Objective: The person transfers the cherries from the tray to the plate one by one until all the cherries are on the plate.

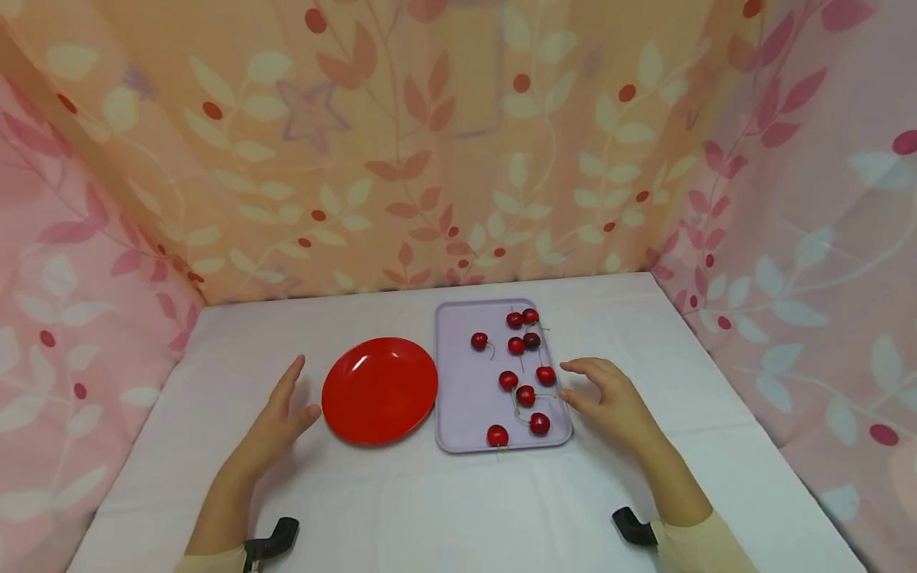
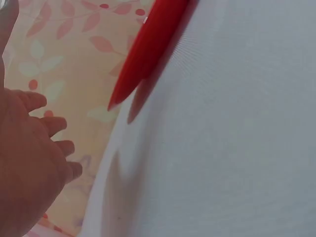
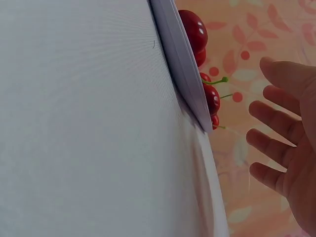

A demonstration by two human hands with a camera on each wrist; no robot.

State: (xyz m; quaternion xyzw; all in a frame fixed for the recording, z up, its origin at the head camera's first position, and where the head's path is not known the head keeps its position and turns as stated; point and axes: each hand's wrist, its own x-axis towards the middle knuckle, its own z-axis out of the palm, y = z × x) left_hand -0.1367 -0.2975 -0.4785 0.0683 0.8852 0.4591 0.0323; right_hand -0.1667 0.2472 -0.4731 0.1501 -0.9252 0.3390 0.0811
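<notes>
My left hand (image 1: 275, 426) hovers at the left of a round red plate (image 1: 380, 390), fingers spread and holding nothing. In the left wrist view the same hand (image 2: 37, 153) shows apart from the plate's edge (image 2: 148, 54). A lilac rectangular tray (image 1: 462, 398) lies right of the plate and bears several red cherries with stems, among them a front one (image 1: 497, 435) and a darker one (image 1: 532, 341). Beside the tray's right edge is my right hand (image 1: 609, 398), thumb and fingers apart, nothing between them. The right wrist view shows this hand (image 3: 291, 133) facing the cherries (image 3: 194, 30).
A white cloth (image 1: 401, 509) covers the table. Patterned curtains (image 1: 401, 143) hang behind it and along both sides. Each wrist wears a black camera mount, one on the left (image 1: 275, 539) and one on the right (image 1: 634, 527).
</notes>
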